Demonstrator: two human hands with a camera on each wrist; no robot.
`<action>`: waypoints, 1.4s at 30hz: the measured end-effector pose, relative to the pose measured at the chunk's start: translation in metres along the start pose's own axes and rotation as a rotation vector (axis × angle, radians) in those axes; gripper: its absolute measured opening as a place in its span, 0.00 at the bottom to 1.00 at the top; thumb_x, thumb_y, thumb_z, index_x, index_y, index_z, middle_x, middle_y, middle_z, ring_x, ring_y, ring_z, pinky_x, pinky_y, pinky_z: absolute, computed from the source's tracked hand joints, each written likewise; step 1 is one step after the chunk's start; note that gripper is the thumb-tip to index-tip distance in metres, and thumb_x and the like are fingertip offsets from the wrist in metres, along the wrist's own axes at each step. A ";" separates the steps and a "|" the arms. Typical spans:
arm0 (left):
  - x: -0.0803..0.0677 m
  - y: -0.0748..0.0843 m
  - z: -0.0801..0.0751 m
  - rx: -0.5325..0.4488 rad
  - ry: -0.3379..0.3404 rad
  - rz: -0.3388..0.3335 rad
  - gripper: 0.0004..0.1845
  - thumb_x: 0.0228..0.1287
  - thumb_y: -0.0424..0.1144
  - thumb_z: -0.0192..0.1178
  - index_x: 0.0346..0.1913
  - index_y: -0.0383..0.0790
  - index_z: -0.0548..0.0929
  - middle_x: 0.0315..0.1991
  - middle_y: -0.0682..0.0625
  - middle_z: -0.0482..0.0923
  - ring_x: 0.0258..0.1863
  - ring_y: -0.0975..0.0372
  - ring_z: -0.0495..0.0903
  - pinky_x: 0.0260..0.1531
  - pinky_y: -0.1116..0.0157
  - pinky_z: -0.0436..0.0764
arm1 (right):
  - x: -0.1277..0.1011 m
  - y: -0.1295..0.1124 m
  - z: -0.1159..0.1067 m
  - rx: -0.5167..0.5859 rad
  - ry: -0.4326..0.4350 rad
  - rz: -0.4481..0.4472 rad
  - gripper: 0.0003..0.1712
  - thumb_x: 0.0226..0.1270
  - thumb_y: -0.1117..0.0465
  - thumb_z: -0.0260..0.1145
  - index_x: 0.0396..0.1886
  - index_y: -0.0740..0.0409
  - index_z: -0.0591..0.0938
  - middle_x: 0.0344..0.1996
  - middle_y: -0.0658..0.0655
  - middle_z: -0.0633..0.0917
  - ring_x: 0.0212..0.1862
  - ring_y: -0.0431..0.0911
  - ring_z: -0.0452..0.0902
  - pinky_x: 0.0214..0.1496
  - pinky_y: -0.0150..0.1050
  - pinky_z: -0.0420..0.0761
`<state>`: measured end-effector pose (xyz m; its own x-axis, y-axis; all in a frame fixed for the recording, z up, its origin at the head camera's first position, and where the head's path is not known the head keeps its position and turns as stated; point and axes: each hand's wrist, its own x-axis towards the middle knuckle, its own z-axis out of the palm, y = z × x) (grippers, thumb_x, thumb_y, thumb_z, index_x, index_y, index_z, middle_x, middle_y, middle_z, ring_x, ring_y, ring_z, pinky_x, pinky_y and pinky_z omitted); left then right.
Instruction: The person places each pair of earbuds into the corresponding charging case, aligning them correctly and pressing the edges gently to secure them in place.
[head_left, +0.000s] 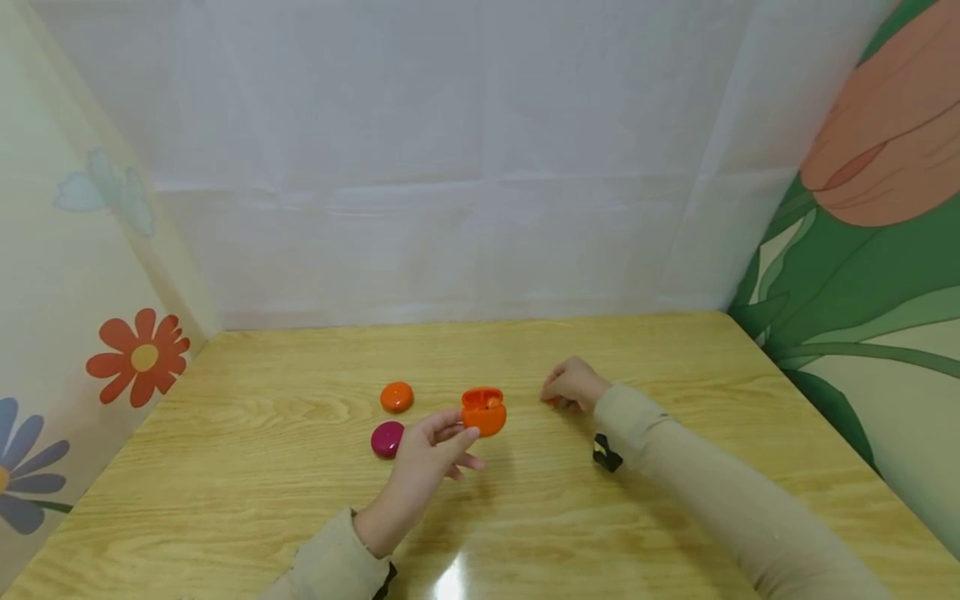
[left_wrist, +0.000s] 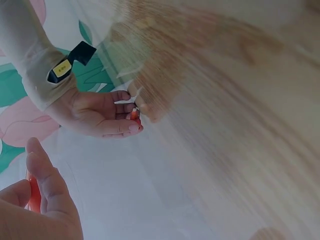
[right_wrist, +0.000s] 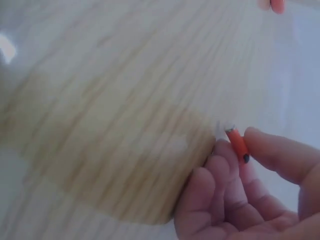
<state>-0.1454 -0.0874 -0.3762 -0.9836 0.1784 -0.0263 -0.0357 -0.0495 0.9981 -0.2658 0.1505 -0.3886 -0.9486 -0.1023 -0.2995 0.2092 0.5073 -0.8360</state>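
Our left hand (head_left: 431, 450) holds an open orange earbud case (head_left: 483, 411) just above the wooden table (head_left: 300, 517), fingers and thumb curled round it, lid up. Our right hand (head_left: 573, 385) rests on the table to the right of the case, its fingers pinching a small orange earbud (right_wrist: 238, 145) against the thumb. A closed orange round case (head_left: 397, 397) and a magenta round case (head_left: 387, 438) lie on the table left of the case, near each other.
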 end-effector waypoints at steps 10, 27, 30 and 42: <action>0.000 0.000 0.001 0.006 0.006 -0.001 0.23 0.68 0.34 0.60 0.59 0.22 0.73 0.43 0.42 0.83 0.24 0.62 0.85 0.23 0.70 0.78 | -0.011 -0.006 -0.002 -0.017 -0.023 0.010 0.03 0.61 0.72 0.64 0.28 0.66 0.81 0.16 0.51 0.78 0.18 0.39 0.68 0.22 0.31 0.68; 0.002 -0.001 0.002 -0.001 0.018 -0.012 0.23 0.68 0.34 0.60 0.60 0.22 0.72 0.42 0.43 0.83 0.24 0.61 0.85 0.22 0.70 0.78 | -0.044 -0.037 -0.001 -0.122 -0.066 -0.054 0.08 0.66 0.68 0.64 0.36 0.71 0.84 0.19 0.53 0.82 0.18 0.39 0.65 0.20 0.31 0.61; 0.003 0.000 0.002 0.002 0.025 -0.023 0.23 0.68 0.34 0.60 0.60 0.22 0.72 0.41 0.44 0.83 0.24 0.61 0.85 0.22 0.70 0.78 | -0.051 -0.043 0.000 -0.161 -0.058 -0.090 0.07 0.65 0.66 0.65 0.34 0.69 0.84 0.21 0.53 0.83 0.20 0.40 0.69 0.21 0.31 0.64; 0.004 -0.001 0.002 0.026 0.018 -0.045 0.23 0.69 0.35 0.60 0.60 0.23 0.72 0.41 0.44 0.82 0.24 0.61 0.84 0.23 0.71 0.77 | -0.067 -0.063 -0.006 -0.234 -0.034 -0.161 0.07 0.65 0.63 0.66 0.32 0.64 0.85 0.25 0.55 0.84 0.27 0.45 0.75 0.25 0.35 0.70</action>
<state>-0.1491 -0.0843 -0.3772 -0.9842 0.1622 -0.0715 -0.0752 -0.0165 0.9970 -0.2168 0.1309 -0.3129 -0.9559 -0.2243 -0.1898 -0.0080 0.6656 -0.7462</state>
